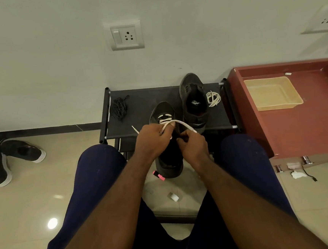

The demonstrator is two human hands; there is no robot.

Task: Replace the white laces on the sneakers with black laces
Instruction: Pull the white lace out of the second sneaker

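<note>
On the black fabric-topped shoe rack with a metal frame (138, 110), set against the pale wall, two black mesh sneakers are sitting with their toes pointing at the wall. The nearer black sneaker (163, 110) is lying with its toe on the fabric and its heel reaching past the rack's front edge, between the person's knees. A flat white lace (182, 122) is running through its front eyelets and arching up in a loop between the two hands.

The left hand (152, 140) is hovering over the tongue with its fingers curled round strands of that lace, and one loose tip is poking out to its left. The right hand (193, 145) is pinching the other end of the lace just behind its tip, thumb against curled fingers.

The farther black sneaker (193, 100) is standing unlaced at the rack's back right. A coiled white lace (213, 98) is lying just beside it on the right. A tangled bundle of black laces (119, 108) is resting at the rack's left end, well apart from both shoes.

To the right, a shallow beige plastic basket (271, 93) is sitting on a reddish-brown cabinet top (308, 127). On the tiled floor to the left, a pair of black shoes with white soles (22, 150) is lying.
</note>
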